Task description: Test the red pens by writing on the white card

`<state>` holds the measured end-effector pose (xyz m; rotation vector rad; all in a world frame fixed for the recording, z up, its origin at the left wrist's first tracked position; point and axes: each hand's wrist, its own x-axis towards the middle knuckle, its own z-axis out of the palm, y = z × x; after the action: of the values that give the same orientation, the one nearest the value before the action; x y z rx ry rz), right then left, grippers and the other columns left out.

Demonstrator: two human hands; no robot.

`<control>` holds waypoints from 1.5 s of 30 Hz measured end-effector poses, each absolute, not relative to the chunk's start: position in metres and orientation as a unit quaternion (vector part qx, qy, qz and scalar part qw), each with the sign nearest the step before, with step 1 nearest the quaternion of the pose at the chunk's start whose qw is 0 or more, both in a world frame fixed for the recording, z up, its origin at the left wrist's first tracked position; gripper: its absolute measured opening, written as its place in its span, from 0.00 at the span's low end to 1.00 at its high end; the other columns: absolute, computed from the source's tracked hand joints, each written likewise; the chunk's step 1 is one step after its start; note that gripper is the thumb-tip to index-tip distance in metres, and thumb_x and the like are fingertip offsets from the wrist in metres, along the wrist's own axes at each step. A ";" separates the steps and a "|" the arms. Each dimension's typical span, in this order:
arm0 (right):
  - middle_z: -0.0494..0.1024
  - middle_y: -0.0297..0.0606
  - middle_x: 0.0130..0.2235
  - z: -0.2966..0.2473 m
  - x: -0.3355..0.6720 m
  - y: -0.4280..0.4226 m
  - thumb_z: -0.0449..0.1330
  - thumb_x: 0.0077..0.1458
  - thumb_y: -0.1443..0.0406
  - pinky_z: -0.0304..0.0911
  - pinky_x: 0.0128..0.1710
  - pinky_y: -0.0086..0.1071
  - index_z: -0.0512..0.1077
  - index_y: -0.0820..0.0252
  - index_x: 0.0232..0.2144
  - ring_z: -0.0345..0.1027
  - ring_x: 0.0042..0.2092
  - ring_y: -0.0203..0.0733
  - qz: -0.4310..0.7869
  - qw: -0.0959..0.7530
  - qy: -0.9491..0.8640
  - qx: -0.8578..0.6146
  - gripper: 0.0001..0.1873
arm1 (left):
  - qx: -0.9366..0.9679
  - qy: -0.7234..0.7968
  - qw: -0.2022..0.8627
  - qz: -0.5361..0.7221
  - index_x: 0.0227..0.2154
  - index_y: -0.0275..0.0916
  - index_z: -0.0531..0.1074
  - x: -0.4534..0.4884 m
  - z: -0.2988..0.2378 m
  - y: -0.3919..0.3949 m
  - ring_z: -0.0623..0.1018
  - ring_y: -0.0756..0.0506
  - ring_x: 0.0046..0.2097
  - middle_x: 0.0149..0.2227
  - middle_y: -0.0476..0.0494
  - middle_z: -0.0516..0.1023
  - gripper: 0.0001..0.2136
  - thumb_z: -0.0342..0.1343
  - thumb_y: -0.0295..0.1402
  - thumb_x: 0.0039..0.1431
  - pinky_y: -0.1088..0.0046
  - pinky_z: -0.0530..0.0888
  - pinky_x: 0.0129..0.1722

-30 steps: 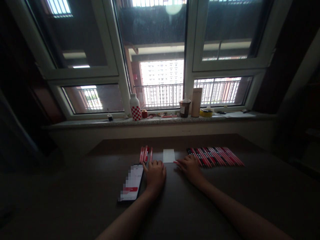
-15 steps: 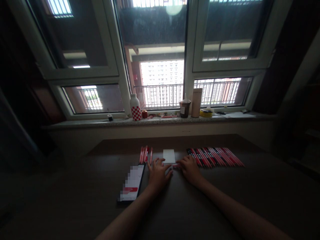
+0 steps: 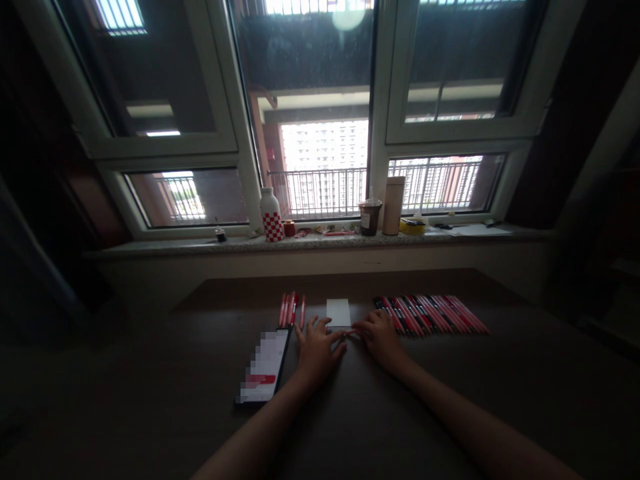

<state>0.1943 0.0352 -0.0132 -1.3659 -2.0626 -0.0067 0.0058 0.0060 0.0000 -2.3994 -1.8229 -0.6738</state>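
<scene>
At the middle of the table, a slim pink-red pen [image 3: 349,333] lies crosswise between my two hands, its ends partly hidden by fingers. My left hand [image 3: 320,347] has its thumb and index finger closed about the left part of the pen, while its other fingers stretch forward. The curled fingertips of my right hand [image 3: 380,335] hold the pen's right end. Just beyond the fingers sits a small whitish paper pad [image 3: 339,312]. To its left, several pink and red pens [image 3: 287,309] stand in a short row, with one single pen [image 3: 303,311] slightly apart.
A long row of red, pink and black pens [image 3: 433,315] lies right of my right hand. A phone [image 3: 267,360] with a lit screen rests beside my left forearm. On the windowsill stand a checked bottle [image 3: 271,217], a drink cup [image 3: 369,219] and a tall tumbler [image 3: 393,205].
The pen between my hands has tilted slightly, and my fingertips have shifted a little around it. Both arms and everything else stay in place.
</scene>
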 end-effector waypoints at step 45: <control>0.76 0.39 0.41 -0.009 0.195 0.031 0.56 0.58 0.66 0.49 0.49 0.41 0.77 0.51 0.39 0.57 0.49 0.50 -0.019 0.294 -0.748 -0.595 0.11 | -0.777 -0.577 0.028 -0.251 0.43 0.59 0.75 0.006 -0.004 0.007 0.60 0.34 0.61 0.56 0.46 0.68 0.12 0.56 0.42 0.56 0.32 0.39 0.58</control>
<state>0.1945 0.0313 -0.0086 -1.5827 -1.9913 -0.0515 0.0060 0.0074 -0.0040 -2.3984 -1.7800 -0.7747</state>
